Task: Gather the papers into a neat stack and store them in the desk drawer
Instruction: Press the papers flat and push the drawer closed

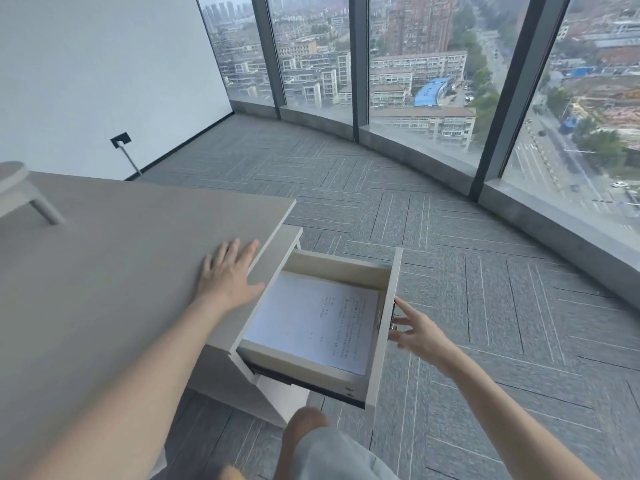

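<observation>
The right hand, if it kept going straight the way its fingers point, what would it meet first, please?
Most likely the drawer front: the right hand has its fingers spread toward it, apparently already at the handle, though actual contact is hard to judge.

A matt, smooth beige laminate is seen on the desk top (114, 271), and the same finish is carried by the drawer (384, 327) front, its inner walls being of pale wood-like board. The papers (311, 320) are plain white printed sheets. The floor is covered by coarse grey carpet (485, 306).

desk (121, 271) | left hand (230, 271) flat | drawer (381, 327): papers (311, 323)
</observation>
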`<state>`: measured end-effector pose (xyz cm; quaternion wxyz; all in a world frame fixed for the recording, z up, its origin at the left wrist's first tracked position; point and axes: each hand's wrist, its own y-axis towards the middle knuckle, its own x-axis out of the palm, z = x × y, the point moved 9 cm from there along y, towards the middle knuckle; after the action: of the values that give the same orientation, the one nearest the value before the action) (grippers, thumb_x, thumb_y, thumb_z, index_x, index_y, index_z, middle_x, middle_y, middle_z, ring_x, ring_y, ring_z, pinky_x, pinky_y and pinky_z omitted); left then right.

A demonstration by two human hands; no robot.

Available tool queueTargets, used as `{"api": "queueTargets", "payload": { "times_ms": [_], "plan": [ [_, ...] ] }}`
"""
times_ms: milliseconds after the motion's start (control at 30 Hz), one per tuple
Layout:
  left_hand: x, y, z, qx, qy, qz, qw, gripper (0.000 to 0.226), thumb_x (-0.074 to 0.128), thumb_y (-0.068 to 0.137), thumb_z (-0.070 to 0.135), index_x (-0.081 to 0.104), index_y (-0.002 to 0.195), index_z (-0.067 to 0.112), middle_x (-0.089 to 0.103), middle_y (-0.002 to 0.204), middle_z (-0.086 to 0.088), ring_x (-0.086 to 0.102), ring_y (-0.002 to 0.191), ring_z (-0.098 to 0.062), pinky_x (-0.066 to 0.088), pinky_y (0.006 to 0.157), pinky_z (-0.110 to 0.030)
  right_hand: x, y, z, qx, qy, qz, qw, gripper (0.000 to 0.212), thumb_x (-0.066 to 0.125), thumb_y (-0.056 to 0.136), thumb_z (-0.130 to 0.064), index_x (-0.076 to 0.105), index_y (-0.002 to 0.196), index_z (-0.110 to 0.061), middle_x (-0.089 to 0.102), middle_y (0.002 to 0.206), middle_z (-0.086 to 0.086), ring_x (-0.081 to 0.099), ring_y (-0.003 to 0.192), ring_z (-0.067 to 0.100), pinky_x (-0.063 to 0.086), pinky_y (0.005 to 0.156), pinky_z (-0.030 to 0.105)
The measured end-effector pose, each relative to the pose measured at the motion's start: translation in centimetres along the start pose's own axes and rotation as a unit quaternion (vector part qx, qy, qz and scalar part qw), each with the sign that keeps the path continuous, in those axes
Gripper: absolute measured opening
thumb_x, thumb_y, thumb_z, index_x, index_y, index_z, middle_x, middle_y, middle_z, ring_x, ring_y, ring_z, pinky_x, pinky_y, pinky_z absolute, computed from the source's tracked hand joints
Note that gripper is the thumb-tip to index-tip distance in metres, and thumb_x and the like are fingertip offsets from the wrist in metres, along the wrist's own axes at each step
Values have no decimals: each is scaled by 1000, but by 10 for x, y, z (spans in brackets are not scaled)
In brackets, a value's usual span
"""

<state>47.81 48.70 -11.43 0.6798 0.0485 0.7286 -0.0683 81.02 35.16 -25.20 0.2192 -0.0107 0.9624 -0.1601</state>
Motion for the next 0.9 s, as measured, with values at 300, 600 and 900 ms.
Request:
{"api": "queueTargets", "payload": {
  "times_ms": [300,600,900],
  "plan": [
    [-2,-2,0,11,-17,12,1000,91,56,83,50,4,157,36,3,169,-6,2,155,-25,5,122,-49,38,26,-24,-15,16,2,1000,87,72,94,-17,21,161,-38,60,145,10,73,105,20,62,87,37],
    [0,-1,-1,13,-20,18,1000,89,53,83,47,6,157,36,5,169,-6,4,155,-26,6,122,-50,76,51,-48,-23,8,-2,1000,87,72,93,-18,21,162,-34,61,144,10,74,103,22,63,86,40],
    [-3,-4,0,13,-21,14,1000,90,54,82,41,5,158,36,4,169,-7,3,155,-26,5,122,-51,110,72,-68,-24,45,0,999,86,73,92,-19,24,161,-33,62,140,10,73,104,27,63,83,34]
  ]
}}
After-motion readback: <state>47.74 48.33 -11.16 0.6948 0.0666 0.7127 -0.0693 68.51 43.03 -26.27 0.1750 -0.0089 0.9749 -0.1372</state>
